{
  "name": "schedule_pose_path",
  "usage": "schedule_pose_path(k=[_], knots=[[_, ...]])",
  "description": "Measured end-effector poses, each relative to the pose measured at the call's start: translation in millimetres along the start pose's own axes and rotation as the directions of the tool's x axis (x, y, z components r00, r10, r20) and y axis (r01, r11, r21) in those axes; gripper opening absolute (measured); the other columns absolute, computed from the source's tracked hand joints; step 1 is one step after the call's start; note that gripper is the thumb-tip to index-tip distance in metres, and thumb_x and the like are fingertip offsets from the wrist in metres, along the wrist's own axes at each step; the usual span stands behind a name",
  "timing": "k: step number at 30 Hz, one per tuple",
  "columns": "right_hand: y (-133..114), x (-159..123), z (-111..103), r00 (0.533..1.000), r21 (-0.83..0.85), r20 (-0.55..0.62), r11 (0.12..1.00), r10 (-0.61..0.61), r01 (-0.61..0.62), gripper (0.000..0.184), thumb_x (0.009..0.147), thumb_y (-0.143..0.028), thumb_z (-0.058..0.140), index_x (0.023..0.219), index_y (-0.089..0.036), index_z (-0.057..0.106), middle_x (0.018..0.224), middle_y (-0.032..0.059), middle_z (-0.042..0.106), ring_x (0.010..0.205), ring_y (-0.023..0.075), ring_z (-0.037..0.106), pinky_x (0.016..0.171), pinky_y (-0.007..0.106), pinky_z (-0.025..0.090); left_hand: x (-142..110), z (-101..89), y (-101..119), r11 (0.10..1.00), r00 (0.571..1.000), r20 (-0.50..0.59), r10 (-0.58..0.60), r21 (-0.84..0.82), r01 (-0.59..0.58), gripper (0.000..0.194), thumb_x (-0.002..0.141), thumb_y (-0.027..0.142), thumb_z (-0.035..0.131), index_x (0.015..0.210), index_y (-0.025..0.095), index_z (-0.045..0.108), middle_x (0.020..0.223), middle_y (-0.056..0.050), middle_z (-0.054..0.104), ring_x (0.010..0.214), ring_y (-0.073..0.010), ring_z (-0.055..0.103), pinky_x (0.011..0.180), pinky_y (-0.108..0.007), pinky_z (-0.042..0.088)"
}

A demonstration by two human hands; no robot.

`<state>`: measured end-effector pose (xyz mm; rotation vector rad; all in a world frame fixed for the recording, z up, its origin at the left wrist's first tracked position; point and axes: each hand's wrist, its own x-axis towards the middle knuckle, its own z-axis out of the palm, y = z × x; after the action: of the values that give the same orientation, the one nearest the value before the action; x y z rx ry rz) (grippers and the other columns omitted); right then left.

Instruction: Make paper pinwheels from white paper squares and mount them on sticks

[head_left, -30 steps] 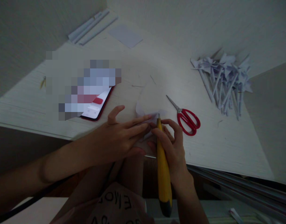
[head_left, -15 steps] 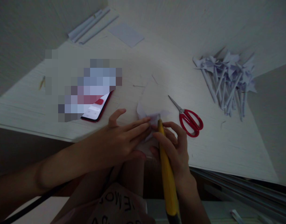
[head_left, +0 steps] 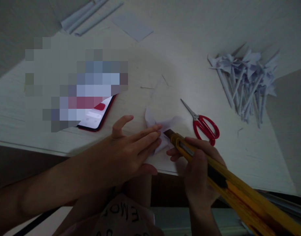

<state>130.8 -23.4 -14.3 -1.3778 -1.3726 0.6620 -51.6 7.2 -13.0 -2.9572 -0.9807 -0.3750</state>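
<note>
While our left hand (head_left: 130, 147) lies with its fingers stretched over the pale paper (head_left: 168, 124), our right hand (head_left: 201, 170) is closed around the yellow cutter (head_left: 248, 198). The paper is on the pale surface (head_left: 251, 157), partly under our left fingertips. Beyond our right hand we see the red-handled scissors (head_left: 204, 126), and farther to the right a pile of paper flowers (head_left: 248, 75) near the wall (head_left: 179, 16). Beyond our left hand there is a phone (head_left: 95, 122), partly blurred; farther away lie paper rolls (head_left: 84, 18) and a flat sheet (head_left: 133, 26). Compared with the earlier frame, we have turned the cutter from nearly upright in our view to a clear slant, its blade just beside our left fingertips. Whether it touches the paper, we cannot tell.
</note>
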Motion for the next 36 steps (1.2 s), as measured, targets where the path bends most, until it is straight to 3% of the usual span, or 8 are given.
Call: schedule_pose_path(k=[9, 21, 25, 31, 36], knots=[[-0.7, 3.2, -0.2, 0.990, -0.176, 0.045, 0.974, -0.137, 0.143, 0.018, 0.082, -0.020, 0.047, 0.092, -0.019, 0.061, 0.068, 0.0001, 0.064, 0.057, 0.0123, 0.061, 0.053, 0.028, 0.052, 0.4, 2.6, 1.0, 1.000, 0.998, -0.060, -0.014, -0.008, 0.014, 0.037, 0.084, 0.040, 0.040, 0.115, 0.023, 0.052, 0.126, -0.005, 0.051, 0.124, -0.0238, 0.036, 0.103, -0.047, 0.021], [0.2, -0.5, 1.1, 0.955, -0.235, 0.056, 0.926, -0.291, 0.295, 0.021, 0.077, -0.012, 0.051, 0.093, -0.017, 0.062, 0.087, 0.0035, 0.062, 0.068, 0.0118, 0.062, 0.055, 0.023, 0.053, 0.1, 1.4, 1.9, 1.000, 0.998, -0.062, -0.018, 0.010, 0.018, 0.035, 0.084, 0.034, 0.040, 0.116, 0.022, 0.051, 0.127, -0.005, 0.050, 0.123, -0.0246, 0.037, 0.103, -0.048, 0.023], [2.6, -0.6, 1.0, 0.948, -0.238, 0.043, 0.919, -0.315, 0.316, 0.021, 0.077, -0.013, 0.050, 0.094, -0.018, 0.062, 0.089, 0.0037, 0.062, 0.075, 0.0132, 0.062, 0.059, 0.024, 0.054, 0.3, 1.8, 1.7, 1.000, 0.998, -0.065, -0.014, 0.007, 0.015, 0.035, 0.085, 0.034, 0.039, 0.115, 0.022, 0.052, 0.126, -0.004, 0.051, 0.123, -0.0248, 0.037, 0.103, -0.048, 0.022], [2.0, -0.4, 1.5, 0.959, -0.245, 0.030, 0.928, -0.282, 0.280, 0.020, 0.077, -0.013, 0.051, 0.093, -0.018, 0.063, 0.089, 0.0041, 0.063, 0.075, 0.0141, 0.063, 0.060, 0.026, 0.055, 0.0, 2.0, 2.0, 0.999, 1.000, -0.028, -0.006, 0.033, 0.007, 0.039, 0.092, 0.032, 0.023, 0.118, 0.017, 0.047, 0.131, -0.008, 0.046, 0.122, -0.0167, 0.038, 0.107, -0.051, 0.009], [-0.7, -3.5, 2.8, 0.954, -0.244, 0.051, 0.923, -0.294, 0.298, 0.023, 0.076, -0.012, 0.051, 0.095, -0.017, 0.062, 0.100, 0.0068, 0.065, 0.081, 0.0170, 0.065, 0.055, 0.025, 0.057, 0.5, 2.1, 2.4, 0.999, 0.999, -0.042, -0.007, 0.046, 0.009, 0.038, 0.091, 0.034, 0.025, 0.117, 0.020, 0.049, 0.129, -0.006, 0.048, 0.122, -0.0180, 0.038, 0.107, -0.049, 0.011]])
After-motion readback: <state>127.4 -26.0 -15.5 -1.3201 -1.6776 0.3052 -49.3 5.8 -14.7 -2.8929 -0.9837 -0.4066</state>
